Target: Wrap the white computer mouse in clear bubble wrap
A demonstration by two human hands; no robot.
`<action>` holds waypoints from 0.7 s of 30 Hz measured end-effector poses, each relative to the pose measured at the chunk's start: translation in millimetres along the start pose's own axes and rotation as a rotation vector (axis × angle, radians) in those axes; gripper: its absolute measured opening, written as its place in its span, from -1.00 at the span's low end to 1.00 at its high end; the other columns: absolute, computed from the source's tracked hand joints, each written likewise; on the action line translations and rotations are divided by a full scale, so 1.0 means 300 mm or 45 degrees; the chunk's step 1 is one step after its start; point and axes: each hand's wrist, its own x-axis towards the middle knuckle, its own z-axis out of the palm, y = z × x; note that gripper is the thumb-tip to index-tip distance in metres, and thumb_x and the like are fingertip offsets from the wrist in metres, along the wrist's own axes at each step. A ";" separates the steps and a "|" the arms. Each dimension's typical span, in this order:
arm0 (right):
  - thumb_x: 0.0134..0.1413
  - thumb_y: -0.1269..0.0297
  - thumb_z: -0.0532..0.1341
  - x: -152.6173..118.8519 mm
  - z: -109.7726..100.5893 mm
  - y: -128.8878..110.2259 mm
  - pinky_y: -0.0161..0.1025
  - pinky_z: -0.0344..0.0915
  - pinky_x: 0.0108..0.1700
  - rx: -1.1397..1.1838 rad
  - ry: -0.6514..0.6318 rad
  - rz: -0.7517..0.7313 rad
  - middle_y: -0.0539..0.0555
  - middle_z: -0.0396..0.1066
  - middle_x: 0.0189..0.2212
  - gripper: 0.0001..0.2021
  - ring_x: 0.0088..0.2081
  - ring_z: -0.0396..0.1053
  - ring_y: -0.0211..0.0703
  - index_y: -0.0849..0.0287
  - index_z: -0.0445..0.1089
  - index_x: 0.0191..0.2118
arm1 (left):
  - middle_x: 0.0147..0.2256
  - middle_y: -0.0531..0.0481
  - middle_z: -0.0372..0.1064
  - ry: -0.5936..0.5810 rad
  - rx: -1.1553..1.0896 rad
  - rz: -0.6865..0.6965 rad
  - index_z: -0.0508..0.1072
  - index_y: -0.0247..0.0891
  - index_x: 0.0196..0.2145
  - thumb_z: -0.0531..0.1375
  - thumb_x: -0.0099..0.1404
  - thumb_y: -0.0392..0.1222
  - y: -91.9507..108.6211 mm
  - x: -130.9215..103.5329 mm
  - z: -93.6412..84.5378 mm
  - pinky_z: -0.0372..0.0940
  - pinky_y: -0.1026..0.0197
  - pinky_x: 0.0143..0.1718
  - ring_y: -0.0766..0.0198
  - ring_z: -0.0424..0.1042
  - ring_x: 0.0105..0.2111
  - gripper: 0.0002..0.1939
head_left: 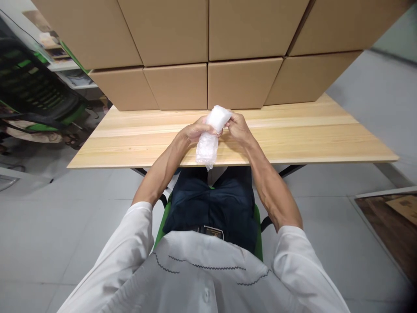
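Note:
A white bundle in clear, crinkled plastic wrap (217, 118) is between my two hands, just above the front part of the wooden table (137, 139). My left hand (198, 129) is closed around its middle, with the thumb laid across the front. At its upper right side, my right hand (237, 126) pinches the edge of the wrap. A loose, wrinkled tail of the plastic hangs down past the table's front edge. What lies inside the wrap cannot be made out.
Two rows of brown cardboard boxes (177, 87) are stacked along the table's back edge, like a wall. To the left are a dark mesh chair (35, 87) and a white shelf (65, 65). A framed brown panel (391, 221) lies at the lower right.

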 end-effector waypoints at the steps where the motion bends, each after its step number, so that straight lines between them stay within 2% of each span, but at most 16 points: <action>1: 0.40 -0.08 0.53 -0.004 -0.005 -0.004 -0.02 0.72 -0.17 -0.012 -0.025 0.001 -0.01 0.56 -0.37 -0.63 -0.31 0.59 -0.02 -0.03 0.47 -0.30 | -0.35 -0.06 0.67 0.001 -0.004 0.002 0.72 -0.23 -0.05 0.67 -0.07 -0.03 0.000 0.000 0.000 0.47 0.12 -0.30 0.15 0.59 -0.38 -0.38; 3: 0.39 0.00 0.49 -0.014 -0.011 -0.017 0.04 0.74 -0.10 -0.024 -0.038 0.003 -0.02 0.55 -0.43 -0.70 -0.33 0.58 -0.01 -0.02 0.49 -0.31 | -0.36 -0.05 0.65 0.000 -0.016 0.004 0.69 -0.22 -0.11 0.68 -0.07 -0.04 0.000 0.000 0.000 0.49 0.11 -0.29 0.15 0.59 -0.38 -0.42; 6: 0.28 0.09 0.52 -0.035 -0.013 -0.046 0.08 0.76 0.03 -0.028 -0.091 0.032 -0.01 0.59 -0.40 -0.80 -0.26 0.60 0.02 -0.03 0.53 -0.26 | -0.36 -0.05 0.66 0.006 -0.036 0.007 0.68 -0.23 -0.11 0.69 -0.06 -0.02 -0.004 0.002 -0.004 0.51 0.11 -0.27 0.14 0.61 -0.37 -0.42; 10: 0.08 0.07 0.66 -0.069 -0.031 -0.087 0.14 0.76 0.16 0.025 -0.206 0.096 0.01 0.60 -0.27 -0.63 -0.09 0.63 0.12 -0.03 0.55 -0.12 | -0.31 -0.10 0.70 0.044 -0.044 0.000 0.69 -0.24 -0.08 0.73 -0.01 -0.01 -0.017 0.004 -0.016 0.60 0.05 -0.15 0.07 0.71 -0.28 -0.40; 14: 0.12 -0.23 0.73 -0.084 -0.044 -0.097 0.11 0.74 0.13 0.073 -0.260 0.112 0.02 0.55 -0.21 -0.41 -0.07 0.60 0.12 0.00 0.57 0.01 | -0.25 -0.16 0.75 0.006 -0.013 -0.054 0.72 -0.27 -0.06 0.78 0.02 0.01 -0.025 0.003 -0.025 0.66 -0.01 -0.11 0.02 0.76 -0.26 -0.38; 18: 0.03 -0.57 0.76 -0.083 -0.019 -0.083 0.07 0.74 0.11 0.010 -0.197 0.111 0.07 0.61 -0.09 -0.13 0.01 0.58 0.15 -0.02 0.59 0.15 | -0.24 -0.16 0.80 -0.018 0.014 -0.059 0.77 -0.27 -0.07 0.80 -0.01 0.04 -0.023 0.000 -0.028 0.70 -0.02 -0.11 0.01 0.78 -0.27 -0.37; 21: -0.04 -0.65 0.76 -0.087 0.005 -0.075 0.07 0.76 0.03 -0.025 -0.131 0.146 0.03 0.55 -0.22 -0.10 -0.07 0.54 0.13 -0.04 0.58 0.07 | -0.27 -0.18 0.79 0.007 0.046 -0.071 0.77 -0.27 -0.11 0.80 -0.03 0.01 -0.023 0.001 -0.029 0.74 -0.08 -0.06 -0.06 0.82 -0.25 -0.40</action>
